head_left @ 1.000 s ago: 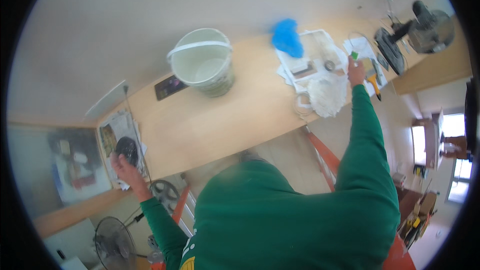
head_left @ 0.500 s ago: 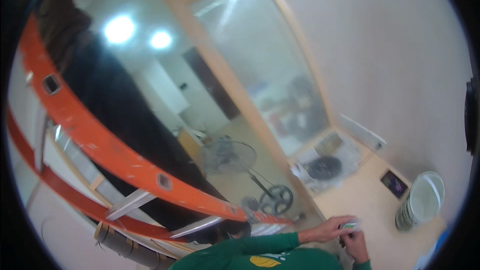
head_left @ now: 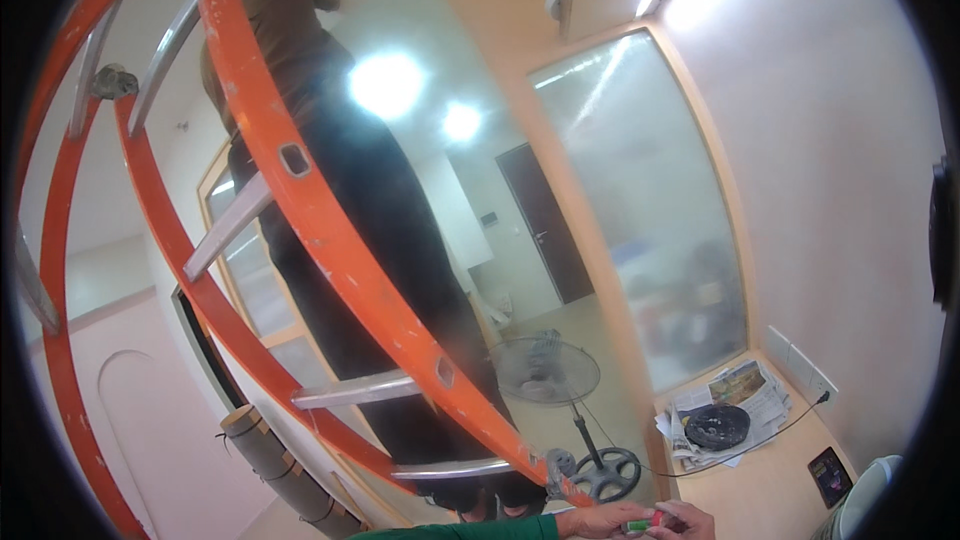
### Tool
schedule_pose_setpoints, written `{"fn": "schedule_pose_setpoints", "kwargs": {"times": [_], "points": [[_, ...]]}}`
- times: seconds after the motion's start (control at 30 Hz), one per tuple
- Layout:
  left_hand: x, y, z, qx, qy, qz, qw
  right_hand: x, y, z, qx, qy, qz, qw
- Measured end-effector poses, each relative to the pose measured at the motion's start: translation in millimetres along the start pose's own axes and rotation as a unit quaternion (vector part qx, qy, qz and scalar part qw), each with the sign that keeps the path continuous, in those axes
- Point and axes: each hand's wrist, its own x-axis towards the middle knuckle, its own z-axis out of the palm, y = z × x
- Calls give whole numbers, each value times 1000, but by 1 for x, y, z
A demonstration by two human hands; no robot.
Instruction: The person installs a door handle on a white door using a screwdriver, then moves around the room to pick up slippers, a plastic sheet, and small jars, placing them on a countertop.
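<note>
At the lower edge, my left hand (head_left: 597, 520) reaches in from a green sleeve, its fingers closed on a small green-and-red object (head_left: 638, 526). Opposite it, my right hand (head_left: 692, 520) has its fingers bent and pressed to the red end of the same object. Its exact kind is too small to make out. Both hands are held close together in front of the wooden counter (head_left: 700, 485), and the lower part of each is cut off by the picture's edge.
An orange ladder (head_left: 330, 250) with metal rungs stands at left, a person (head_left: 380, 210) in dark trousers up against it. Beyond are a pedestal fan (head_left: 545, 372) and a rolled grey bundle (head_left: 262, 440). Newspapers (head_left: 768, 390), a black round object (head_left: 718, 427), a dark flat device (head_left: 829, 477) and a bucket (head_left: 868, 496) occupy the counter.
The view has tilted up and swung left, so the ladder, person and counter sit lower and farther right. My hands are nearer the bottom edge, still together at the small object.
</note>
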Motion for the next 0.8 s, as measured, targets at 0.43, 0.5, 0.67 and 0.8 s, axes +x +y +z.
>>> {"fn": "schedule_pose_setpoints", "kwargs": {"times": [0.43, 0.5, 0.67, 0.8], "points": [[-4, -34, 43, 525, 233, 99, 813, -35, 26, 34, -174, 105, 151, 968], [-18, -35, 41, 559, 177, 207, 783, -44, 40, 48, -77, 112, 222, 965], [-38, -27, 50, 669, 141, 244, 688, -58, 57, 56, -77, 63, 273, 957], [-65, -42, 80, 677, 152, 291, 659, -89, 33, 76, 72, 27, 464, 883]]}}
